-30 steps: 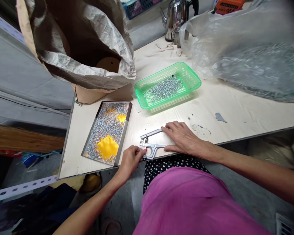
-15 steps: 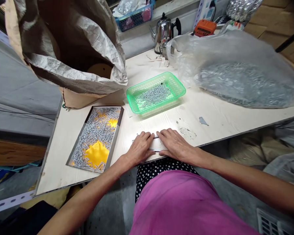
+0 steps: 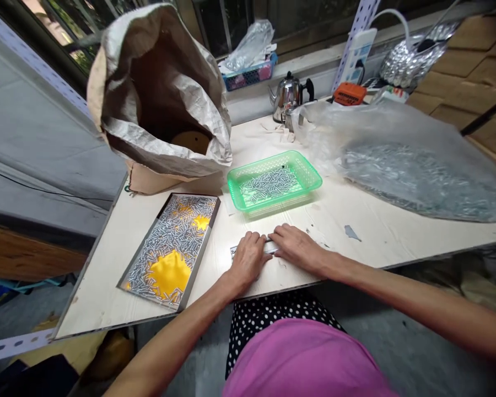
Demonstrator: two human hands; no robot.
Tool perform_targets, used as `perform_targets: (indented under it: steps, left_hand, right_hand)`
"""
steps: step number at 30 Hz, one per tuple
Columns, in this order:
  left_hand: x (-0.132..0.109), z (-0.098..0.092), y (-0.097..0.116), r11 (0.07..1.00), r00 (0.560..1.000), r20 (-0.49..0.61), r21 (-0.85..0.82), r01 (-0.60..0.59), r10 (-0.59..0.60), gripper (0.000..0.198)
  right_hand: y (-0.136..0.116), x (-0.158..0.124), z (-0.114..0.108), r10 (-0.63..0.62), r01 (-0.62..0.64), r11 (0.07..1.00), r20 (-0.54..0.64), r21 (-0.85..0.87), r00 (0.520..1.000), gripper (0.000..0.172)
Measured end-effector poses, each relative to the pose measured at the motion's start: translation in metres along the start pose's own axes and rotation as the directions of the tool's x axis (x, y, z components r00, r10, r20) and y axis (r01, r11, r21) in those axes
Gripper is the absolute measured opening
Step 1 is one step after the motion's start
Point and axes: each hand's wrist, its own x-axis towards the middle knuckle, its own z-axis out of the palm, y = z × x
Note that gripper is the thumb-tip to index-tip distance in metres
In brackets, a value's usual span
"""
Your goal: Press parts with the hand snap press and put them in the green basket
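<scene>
Left hand (image 3: 248, 256): In the head view, its fingers are clasped over the tool (image 3: 233, 251); what is below the palm, I cannot see.
Right hand (image 3: 295, 248): Fingers and thumb grasp the tool's other end, just beside the left fingers.
Tool: It is on or just above the tabletop (image 3: 91, 292), near the front edge, closer to the person than the basket (image 3: 308, 173). One end shows past the left hand; two thin metal bars show between the hands.
Squeeze: In my judgement, the step in hand is pressing these bars together. How near to each other they are along the hidden part, I cannot tell.
Grip: The next move, I think, calls for even pressure from both hands, without letting the tool slide.
Tray (image 3: 200, 251): At the left, it is filled with small metal pieces (image 3: 161, 242) around a yellow patch (image 3: 169, 273).
Basket: It holds similar pieces.
Bag (image 3: 417, 171): It lies at the right, well apart from the tool.
</scene>
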Motion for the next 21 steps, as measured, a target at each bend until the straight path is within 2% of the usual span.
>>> perform_targets:
  steps: [3, 5, 8, 12, 15, 16, 18, 20, 21]
  left_hand:
    - [-0.005, 0.017, 0.007, 0.999, 0.987, -0.154, -0.025, 0.042, -0.045, 0.043]
    - [-0.017, 0.031, 0.017, 0.999, 0.977, -0.21, -0.037, 0.026, -0.033, 0.05]
    - [-0.036, 0.043, 0.034, 0.996, 0.982, -0.188, -0.082, -0.024, 0.008, 0.052]
    - [-0.045, 0.04, 0.043, 0.987, 0.991, -0.134, -0.159, -0.034, 0.013, 0.048]
    - [-0.042, 0.035, 0.042, 0.983, 0.992, -0.128, -0.181, -0.04, 0.017, 0.056]
    - [-0.043, 0.033, 0.043, 0.981, 0.991, -0.13, -0.186, -0.05, 0.026, 0.059]
    - [-0.049, 0.028, 0.049, 0.973, 0.984, -0.155, -0.2, -0.114, 0.084, 0.057]
    - [-0.064, 0.022, 0.057, 0.946, 0.951, -0.23, -0.203, -0.254, 0.206, 0.043]
    - [-0.074, 0.018, 0.059, 0.922, 0.917, -0.286, -0.189, -0.337, 0.276, 0.035]
  right_hand:
    - [0.021, 0.005, -0.007, -0.103, 0.106, 0.991, -0.043, 0.085, 0.994, 0.046]
    - [0.028, 0.007, -0.006, -0.128, 0.134, 0.985, -0.061, 0.11, 0.99, 0.042]
    - [0.035, 0.016, 0.004, -0.055, 0.061, 0.996, -0.089, 0.059, 0.994, 0.023]
    - [0.036, 0.039, 0.009, 0.048, -0.051, 0.998, -0.118, -0.023, 0.992, 0.023]
    - [0.021, 0.05, 0.001, 0.103, -0.108, 0.992, -0.081, -0.067, 0.991, 0.02]
    - [0.012, 0.051, -0.002, 0.071, -0.077, 0.994, -0.067, -0.078, 0.995, 0.019]
    - [-0.01, 0.052, -0.007, -0.11, 0.109, 0.993, -0.024, -0.044, 0.994, 0.016]
    - [-0.032, 0.052, -0.008, -0.363, 0.361, 0.931, 0.031, 0.056, 0.931, 0.014]
    - [-0.041, 0.052, -0.007, -0.455, 0.449, 0.889, 0.053, 0.095, 0.889, 0.015]
